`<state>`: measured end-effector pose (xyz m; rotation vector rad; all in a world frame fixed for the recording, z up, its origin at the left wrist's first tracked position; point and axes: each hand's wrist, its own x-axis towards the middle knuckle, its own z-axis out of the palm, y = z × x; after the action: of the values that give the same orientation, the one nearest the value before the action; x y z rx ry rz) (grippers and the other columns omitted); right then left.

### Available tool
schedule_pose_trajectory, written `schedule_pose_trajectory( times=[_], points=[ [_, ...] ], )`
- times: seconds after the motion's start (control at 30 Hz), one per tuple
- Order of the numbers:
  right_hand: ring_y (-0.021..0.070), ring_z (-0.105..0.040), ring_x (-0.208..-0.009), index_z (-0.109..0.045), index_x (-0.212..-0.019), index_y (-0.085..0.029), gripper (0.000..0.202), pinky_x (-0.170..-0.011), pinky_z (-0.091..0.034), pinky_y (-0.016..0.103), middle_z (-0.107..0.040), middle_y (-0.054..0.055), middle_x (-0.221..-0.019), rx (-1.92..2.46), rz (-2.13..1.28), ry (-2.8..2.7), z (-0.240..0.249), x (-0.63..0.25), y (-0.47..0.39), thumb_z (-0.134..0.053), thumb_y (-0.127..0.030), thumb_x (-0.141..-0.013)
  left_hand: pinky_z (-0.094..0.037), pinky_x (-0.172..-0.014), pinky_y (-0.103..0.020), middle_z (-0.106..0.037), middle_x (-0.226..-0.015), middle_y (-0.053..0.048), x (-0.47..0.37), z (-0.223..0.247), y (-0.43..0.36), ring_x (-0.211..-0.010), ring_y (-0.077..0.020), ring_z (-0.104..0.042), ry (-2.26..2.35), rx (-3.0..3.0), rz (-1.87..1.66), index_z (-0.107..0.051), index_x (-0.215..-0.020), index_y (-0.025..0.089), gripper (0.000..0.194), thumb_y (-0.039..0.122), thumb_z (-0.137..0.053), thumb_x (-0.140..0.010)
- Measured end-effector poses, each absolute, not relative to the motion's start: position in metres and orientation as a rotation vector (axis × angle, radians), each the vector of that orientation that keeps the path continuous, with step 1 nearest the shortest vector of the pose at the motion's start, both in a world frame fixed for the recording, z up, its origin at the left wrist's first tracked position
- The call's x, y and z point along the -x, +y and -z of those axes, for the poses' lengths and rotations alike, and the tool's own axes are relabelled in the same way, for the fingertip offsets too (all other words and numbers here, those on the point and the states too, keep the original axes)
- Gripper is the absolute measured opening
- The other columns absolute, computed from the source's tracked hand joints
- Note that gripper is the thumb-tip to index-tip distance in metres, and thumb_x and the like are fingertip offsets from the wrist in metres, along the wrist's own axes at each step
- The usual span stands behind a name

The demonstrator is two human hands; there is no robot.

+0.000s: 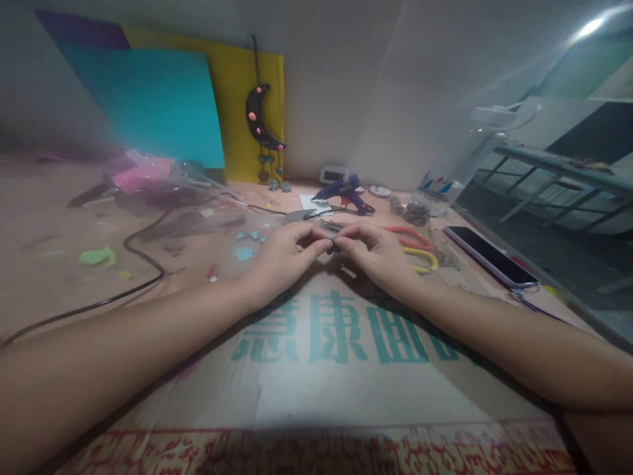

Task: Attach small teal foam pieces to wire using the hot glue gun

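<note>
Forearms [123, 343] at lwr L + lwr R; L hand [287, 257] and R hand [380, 256] meet mid-frame on dark bit [332, 248]

Table [198, 264] runs across most of frame, pinkish, cluttered. Mat [281, 402] at btm ctr, pale w/ big green characters; red/yellow pattern along btm edge. Bench [558, 161] upr R, past table edge. Blue sheet [163, 105] upr L, overlapping yellow sheet [232, 86].

Both hands just above ctr, over far part of mat. L hand: thumb + index pinched narrow on dark bit. R hand: same, tips facing L's, almost touching.

Bag [143, 173] L of ctr, clear w/ pink inside. Phone [489, 256] R side, screen up, dark. Cord [162, 272] snakes in from L edge. Moon [256, 122] upr ctr-L, dark w/ pink dots, in front of yellow sheet, small charms hanging below. Glue gun [341, 192] lies behind hands, blue. Orange handle [409, 230] + yellow handle [434, 258] just R of R hand; rest of tool(s) mostly hidden. Timer [333, 174] behind gun, white. Green bit [97, 256] far L. Blue flower [244, 254] just L of L hand. Dark bit smallest, btwn fingertips; mostly covered, exact shape unclear.
</note>
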<state>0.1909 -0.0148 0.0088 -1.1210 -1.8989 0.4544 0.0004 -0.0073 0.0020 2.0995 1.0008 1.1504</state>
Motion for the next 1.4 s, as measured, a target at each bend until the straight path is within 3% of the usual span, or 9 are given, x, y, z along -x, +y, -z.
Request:
schedule_pose_trajectory(
  times=[0.3, 0.5, 0.57, 0.7, 0.77, 0.97, 1.2, 1.4],
  points=[
    [0.015, -0.062, -0.07, -0.064, -0.077, -0.018, 0.015, -0.066, -0.048, 0.026, -0.068, 0.001, -0.074, 1.152, -0.49, -1.901, -0.01, -0.19, -0.015, -0.063, -0.03, -0.085, -0.049, -0.074, -0.026, -0.072, -0.085, -0.001, 0.001, -0.004, -0.01, -0.079, -0.0155, -0.064, 0.996, -2.107, -1.116, -0.071, -0.086, 0.018, 0.015, 0.03, -0.061, -0.087],
    [0.0152, -0.063, -0.074, -0.061, -0.082, -0.018, 0.026, -0.07, -0.049, 0.028, -0.065, 0.001, -0.077, 1.046, -0.642, -1.884, -0.008, -0.192, -0.013, -0.051, -0.039, -0.094, -0.049, -0.074, -0.026, -0.072, -0.082, -0.002, -0.001, -0.007, -0.01, -0.077, -0.0156, -0.064, 1.017, -2.014, -1.135, -0.071, -0.084, 0.018, 0.016, 0.028, -0.059, -0.087],
    [0.0157, -0.063, -0.076, -0.056, -0.09, -0.019, 0.022, -0.071, -0.05, 0.03, -0.063, 0.001, -0.083, 1.01, -0.741, -1.856, -0.006, -0.191, -0.013, -0.059, -0.041, -0.089, -0.049, -0.075, -0.027, -0.072, -0.082, -0.002, -0.002, -0.008, -0.01, -0.077, -0.0159, -0.064, 1.046, -1.959, -1.144, -0.071, -0.084, 0.017, 0.017, 0.029, -0.059, -0.087],
    [0.0168, -0.062, -0.084, -0.044, -0.1, -0.022, 0.047, -0.078, -0.051, 0.033, -0.057, 0.001, -0.095, 0.973, -0.702, -1.903, 0.002, -0.191, -0.01, -0.079, -0.038, -0.071, -0.049, -0.077, -0.028, -0.072, -0.084, -0.003, -0.002, -0.007, -0.009, -0.079, -0.0167, -0.064, 1.103, -1.898, -1.161, -0.071, -0.084, 0.017, 0.017, 0.03, -0.06, -0.086],
    [0.0177, -0.062, -0.088, -0.043, -0.105, -0.023, 0.053, -0.082, -0.051, 0.035, -0.058, 0.003, -0.101, 0.985, -0.655, -1.973, 0.005, -0.192, -0.009, -0.081, -0.037, -0.07, -0.049, -0.078, -0.029, -0.073, -0.086, -0.003, -0.002, -0.006, -0.008, -0.081, -0.0171, -0.064, 1.107, -1.887, -1.182, -0.071, -0.085, 0.018, 0.017, 0.03, -0.06, -0.086],
    [0.0152, -0.066, -0.081, -0.048, -0.108, -0.022, 0.025, -0.073, -0.053, 0.031, -0.063, 0.002, -0.096, 0.998, -0.749, -1.905, 0.005, -0.191, -0.011, -0.06, -0.022, -0.086, -0.05, -0.077, -0.031, -0.073, -0.086, -0.003, -0.002, -0.005, -0.006, -0.081, -0.0181, -0.065, 1.126, -1.845, -1.187, -0.07, -0.085, 0.019, 0.014, 0.03, -0.062, -0.084],
    [0.0147, -0.064, -0.072, -0.058, -0.087, -0.019, 0.01, -0.067, -0.05, 0.028, -0.066, 0.001, -0.079, 1.09, -0.612, -1.861, -0.003, -0.189, -0.013, -0.062, -0.027, -0.085, -0.05, -0.081, -0.032, -0.073, -0.089, -0.003, -0.001, -0.005, -0.006, -0.083, -0.0183, -0.065, 1.132, -1.844, -1.193, -0.069, -0.087, 0.019, 0.016, 0.033, -0.063, -0.084],
    [0.0133, -0.06, -0.063, -0.062, -0.078, -0.019, 0.013, -0.063, -0.047, 0.026, -0.066, -0.001, -0.07, 1.191, -0.562, -1.91, -0.007, -0.187, -0.018, -0.063, -0.029, -0.085, -0.047, -0.08, -0.03, -0.071, -0.087, -0.003, -0.001, -0.006, -0.008, -0.083, -0.0176, -0.063, 1.15, -1.848, -1.191, -0.066, -0.085, 0.017, 0.018, 0.035, -0.061, -0.085]
  ],
)
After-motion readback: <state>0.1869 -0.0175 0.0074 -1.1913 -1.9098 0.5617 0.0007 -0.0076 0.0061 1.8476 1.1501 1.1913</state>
